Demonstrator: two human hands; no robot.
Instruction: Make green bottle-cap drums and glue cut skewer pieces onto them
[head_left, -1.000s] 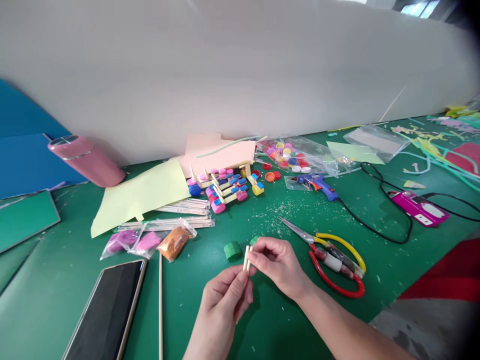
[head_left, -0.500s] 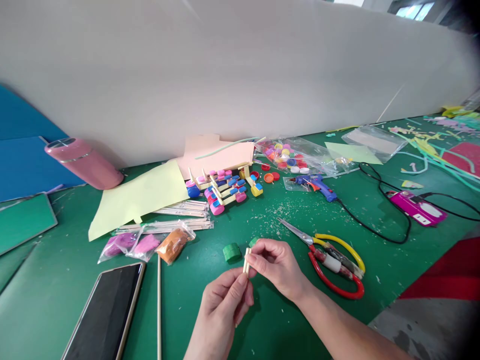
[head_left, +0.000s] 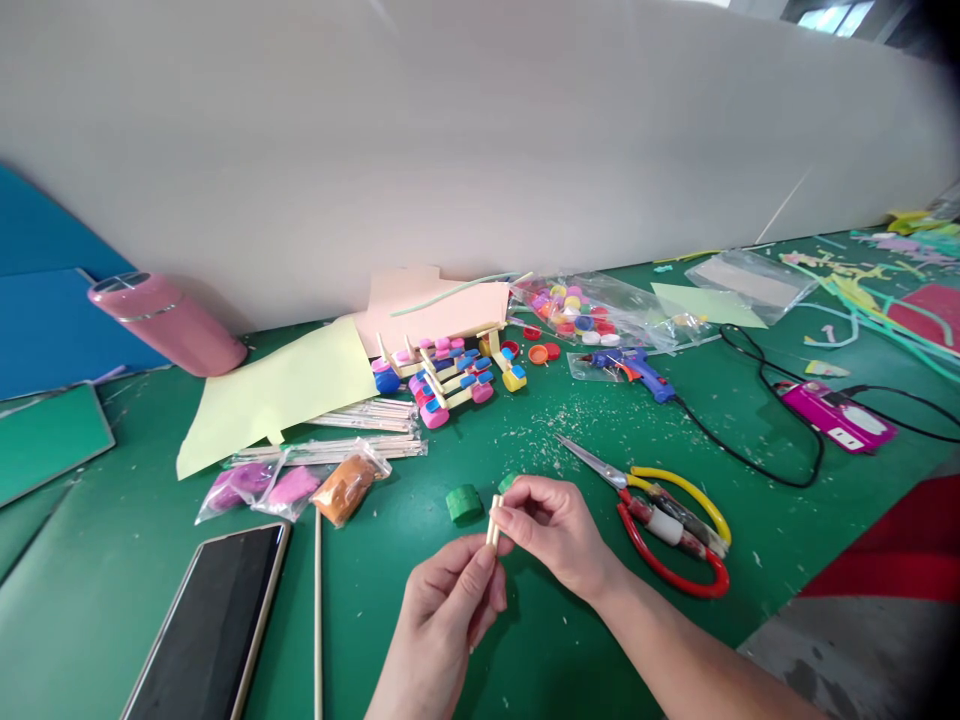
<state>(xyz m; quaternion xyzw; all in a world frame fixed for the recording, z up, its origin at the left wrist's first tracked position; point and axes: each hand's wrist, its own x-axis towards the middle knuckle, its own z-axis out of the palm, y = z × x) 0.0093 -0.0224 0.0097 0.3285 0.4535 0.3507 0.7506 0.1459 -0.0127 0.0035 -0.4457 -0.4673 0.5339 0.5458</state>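
A hand could slide along the smooth green tabletop [head_left: 361,605] between the long pale wooden stick [head_left: 318,620] and the person's left hand [head_left: 448,590]; forward, a short green cylinder [head_left: 464,504] stands in the way, and beside the right hand [head_left: 561,530] red-and-yellow-handled metal scissors [head_left: 666,524] bar a low pass

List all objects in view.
boards: 2+, blue/green, left
flask: one, pink, left
phone: one, black, left
rod: one, cream, left
lumps: three, purple/pink/orange, left
packets: several, clear, left
papers: several, pastel, back
assemblies: several, multicoloured, centre
caps: many, multicoloured, back
glue gun: one, blue, right
scissors: one, red/yellow, right
socket: one, magenta, right
scraps: many, multicoloured, right
cylinders: two, green, centre
sticks: two, cream, held
left grip: one, centre
right grip: one, centre
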